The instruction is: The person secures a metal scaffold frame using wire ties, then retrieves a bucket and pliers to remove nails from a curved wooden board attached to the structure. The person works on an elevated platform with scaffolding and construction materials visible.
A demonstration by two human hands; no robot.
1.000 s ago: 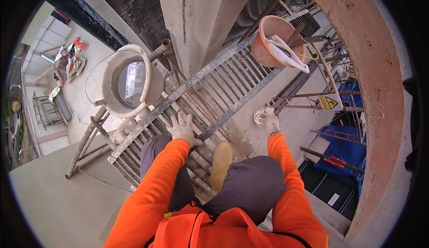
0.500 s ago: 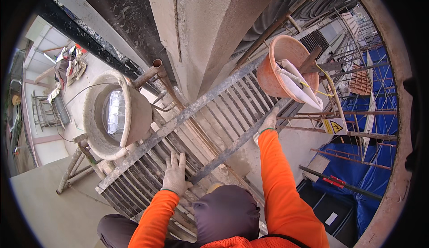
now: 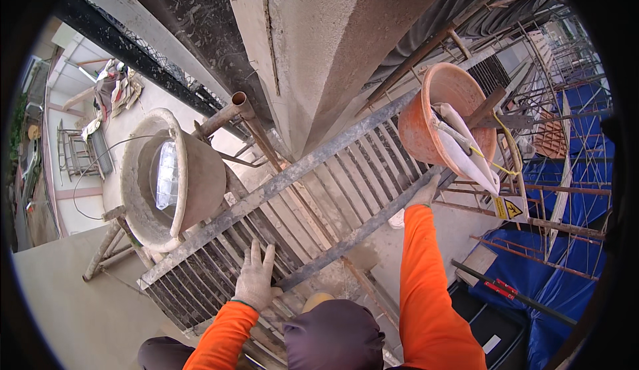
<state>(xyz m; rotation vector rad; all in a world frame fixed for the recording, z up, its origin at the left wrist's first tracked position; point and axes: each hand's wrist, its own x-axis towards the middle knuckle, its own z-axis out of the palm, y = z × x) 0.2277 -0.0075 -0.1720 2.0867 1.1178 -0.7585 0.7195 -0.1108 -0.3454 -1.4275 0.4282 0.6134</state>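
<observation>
Left hand [image 3: 255, 280] is gloved and spread open, palm down on the slatted metal platform [image 3: 266, 195], with nothing held in it; right hand [image 3: 426, 189] is stretched forward against the platform's near rail [image 3: 359, 230], just below the orange bucket, but its fingertips are partly lost from sight, so can't tell if they're curled around the metal or just leaning on it; the platform itself runs diagonally right in front of the person, from lower left to upper right; orange sleeves [image 3: 427, 263] on both arms, a dark trousered knee [image 3: 333, 337] between them, and a bit of yellow boot [image 3: 318, 299] peeking out past it; orange bucket [image 3: 416, 120] is up toward the far right end of the platform, tilted in this view, with a whitish bag [image 3: 459, 145] and a wooden handle [image 3: 486, 107] poking out; over on the left, next to the far rail, there's a crusty grey bucket [image 3: 203, 180] with something clear and shiny [image 3: 166, 177] inside; beyond that, a rusty pipe [image 3: 241, 101], then a big concrete column [image 3: 309, 50]; off to the right, a yellow warning sign [image 3: 509, 208] and blue sheeting [image 3: 532, 303] down below.
</observation>
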